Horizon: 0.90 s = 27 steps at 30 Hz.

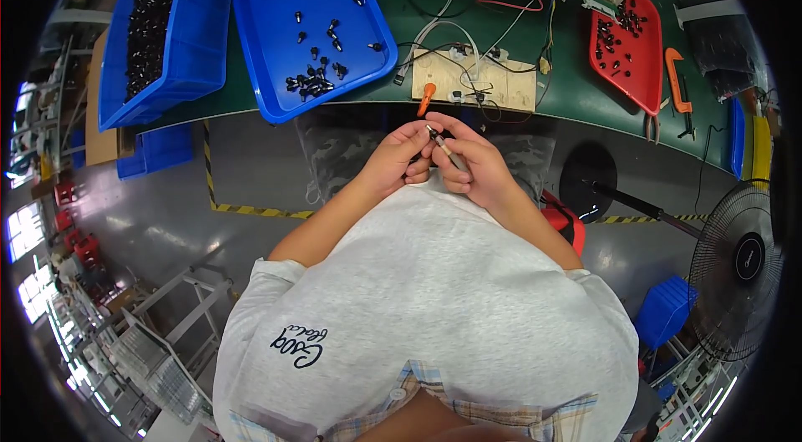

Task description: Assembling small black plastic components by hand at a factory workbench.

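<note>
Pinching a small dark part at twelve o'clock with our left hand.
Its thumb and forefinger are clasping the part narrowly, while our right hand is gripping a slim grey tool pointing up toward it; we cannot tell whether the two are touching, as fingers are partly hiding them. Beyond, a wooden board is lying at one o'clock. A blue tray of loose dark parts is sitting at eleven, a filled blue bin is standing at ten, and a red tray is resting at two.
</note>
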Tool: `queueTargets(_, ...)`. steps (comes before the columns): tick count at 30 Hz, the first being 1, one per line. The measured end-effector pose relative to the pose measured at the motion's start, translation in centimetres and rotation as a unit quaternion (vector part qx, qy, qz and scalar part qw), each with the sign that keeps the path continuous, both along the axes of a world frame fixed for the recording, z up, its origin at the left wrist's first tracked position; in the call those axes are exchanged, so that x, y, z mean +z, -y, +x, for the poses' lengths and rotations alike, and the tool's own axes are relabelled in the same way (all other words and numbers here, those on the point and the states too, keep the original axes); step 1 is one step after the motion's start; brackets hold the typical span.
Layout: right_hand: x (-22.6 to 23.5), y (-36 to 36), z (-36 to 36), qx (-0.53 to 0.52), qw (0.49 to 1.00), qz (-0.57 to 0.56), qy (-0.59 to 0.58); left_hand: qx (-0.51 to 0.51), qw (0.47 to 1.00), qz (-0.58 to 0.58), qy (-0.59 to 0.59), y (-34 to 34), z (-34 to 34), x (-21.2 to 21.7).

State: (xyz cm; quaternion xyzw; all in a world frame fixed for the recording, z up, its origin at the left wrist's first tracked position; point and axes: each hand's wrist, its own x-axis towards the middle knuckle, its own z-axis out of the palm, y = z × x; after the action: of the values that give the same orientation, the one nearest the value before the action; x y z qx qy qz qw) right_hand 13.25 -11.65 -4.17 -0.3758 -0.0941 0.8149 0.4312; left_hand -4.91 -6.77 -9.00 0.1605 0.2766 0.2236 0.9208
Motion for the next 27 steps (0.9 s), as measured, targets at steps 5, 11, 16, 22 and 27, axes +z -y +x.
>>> queueTargets(5, -1.9, 0.3, 0.5, -0.018, 0.977, -0.036, -0.208, -0.012, 0.999, 0.045, -0.012, 0.3, 0.2, -0.4)
queueTargets(11, -1.7, 0.0, 0.5, -0.007, 0.983, -0.059, -0.176, -0.012, 0.993, 0.097, -0.071, 0.7, 0.4, -0.1)
queueTargets(16, -1.6, 0.2, -0.7, -0.092, 0.995, -0.034, -0.009, 0.043, 0.985, 0.116, -0.116, 1.3, 1.2, -0.5)
queueTargets(22, -1.3, -0.4, -0.8, -0.152, 0.986, -0.027, 0.065, 0.041, 0.987, 0.055, -0.148, 1.0, 0.1, -0.4)
queueTargets(27, -1.9, -0.7, -0.9, -0.168, 0.984, -0.031, 0.057, 0.014, 0.992, 0.049, -0.116, 0.0, 0.1, 0.3)
